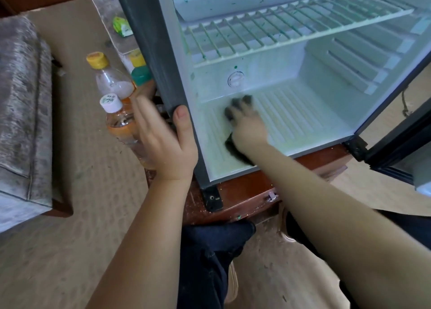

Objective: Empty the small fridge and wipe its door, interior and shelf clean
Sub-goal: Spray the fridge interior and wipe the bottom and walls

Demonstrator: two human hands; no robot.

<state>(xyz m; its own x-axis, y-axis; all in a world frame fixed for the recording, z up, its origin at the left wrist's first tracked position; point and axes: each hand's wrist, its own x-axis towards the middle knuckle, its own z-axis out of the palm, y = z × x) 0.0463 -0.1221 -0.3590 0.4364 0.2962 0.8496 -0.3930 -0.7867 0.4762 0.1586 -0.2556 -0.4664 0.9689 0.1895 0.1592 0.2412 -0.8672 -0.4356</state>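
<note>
Carpet (81, 168) left of fridge (144, 40): bottles (116, 119), sofa (21, 98); wire shelf (279, 26) above cloth (235, 146).

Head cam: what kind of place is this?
Probably a lived-in room at home, a bedroom or lounge rather than a kitchen: the small fridge stands on a low wooden cabinet, a grey upholstered seat sits to the left, and the floor is woven matting or carpet.

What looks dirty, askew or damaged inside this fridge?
Green specks dot the wire shelf and the back wall of the fridge, like dried splashes not yet wiped off. Nothing looks broken or askew.
</note>
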